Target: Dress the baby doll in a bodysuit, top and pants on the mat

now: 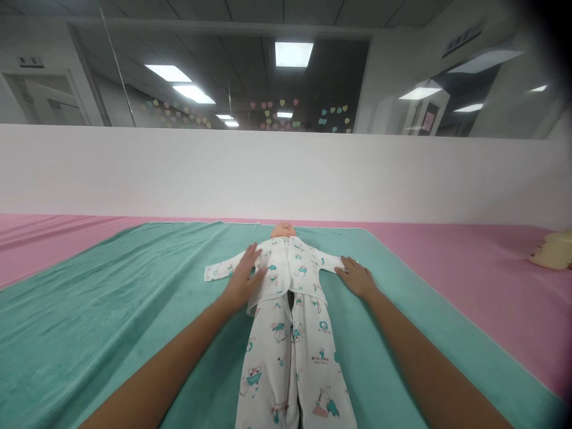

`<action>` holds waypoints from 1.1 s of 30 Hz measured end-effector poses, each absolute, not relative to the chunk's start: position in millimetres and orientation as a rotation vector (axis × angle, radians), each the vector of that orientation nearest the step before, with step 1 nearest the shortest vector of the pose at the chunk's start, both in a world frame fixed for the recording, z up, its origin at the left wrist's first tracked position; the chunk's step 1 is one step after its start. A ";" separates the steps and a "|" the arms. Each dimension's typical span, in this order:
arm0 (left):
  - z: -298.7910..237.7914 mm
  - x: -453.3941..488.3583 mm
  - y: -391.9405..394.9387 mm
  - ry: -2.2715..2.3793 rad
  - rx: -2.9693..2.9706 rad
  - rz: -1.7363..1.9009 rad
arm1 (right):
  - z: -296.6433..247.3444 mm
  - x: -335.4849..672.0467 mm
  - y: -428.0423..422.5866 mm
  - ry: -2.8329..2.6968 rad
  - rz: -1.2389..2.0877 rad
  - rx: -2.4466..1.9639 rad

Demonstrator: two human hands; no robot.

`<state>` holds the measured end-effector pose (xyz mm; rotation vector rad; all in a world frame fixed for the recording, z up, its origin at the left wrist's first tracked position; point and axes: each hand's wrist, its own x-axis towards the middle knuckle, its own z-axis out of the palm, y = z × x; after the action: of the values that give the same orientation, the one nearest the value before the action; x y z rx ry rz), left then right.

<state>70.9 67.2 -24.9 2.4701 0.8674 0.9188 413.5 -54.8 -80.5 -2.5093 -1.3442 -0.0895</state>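
Note:
A baby doll (283, 230) lies face up on a teal towel (111, 298), its head at the far end. It wears a white two-piece outfit with teal and pink cartoon prints: a jacket (286, 268) with outstretched sleeves, and long trousers (290, 357). My left hand (243, 278) lies flat with fingers spread on the jacket's lower side and near sleeve. My right hand (355, 277) rests open on the towel, its fingertips at the end of the other sleeve. The doll's hands are hidden by the sleeves.
The towel lies on a pink padded surface (469, 256), with a beige object (552, 250) at its right edge. A low white wall (268, 173) runs along the far side. Above it, glass shows paper hearts (277, 110) and ceiling lights.

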 end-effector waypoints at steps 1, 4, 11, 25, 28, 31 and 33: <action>-26.2 77.2 58.5 0.810 2.441 0.877 | -79.8 413.2 -55.3 -1.343 -0.084 -2.509; -33.7 87.1 45.2 0.717 2.379 0.781 | -77.8 412.3 -56.7 -1.345 -0.074 -2.493; -43.5 88.5 52.3 0.796 2.148 0.725 | -75.1 410.4 -56.6 -1.354 -0.074 -2.482; -5.7 126.4 83.8 1.039 2.169 1.038 | -6.8 329.9 -15.4 -1.215 -0.007 -1.612; 9.7 152.1 102.6 1.053 2.233 1.005 | 12.3 303.9 17.5 -1.342 0.041 -1.740; 14.9 167.6 118.6 1.050 2.241 0.981 | 21.4 292.9 44.1 -1.386 0.035 -1.886; 14.0 171.5 126.5 1.046 2.239 0.945 | 22.5 291.6 56.0 -1.397 0.028 -1.989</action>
<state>171.5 126.5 14.0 2.2388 1.0459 0.9447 291.6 56.0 22.5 -1.9893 -1.3968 0.0282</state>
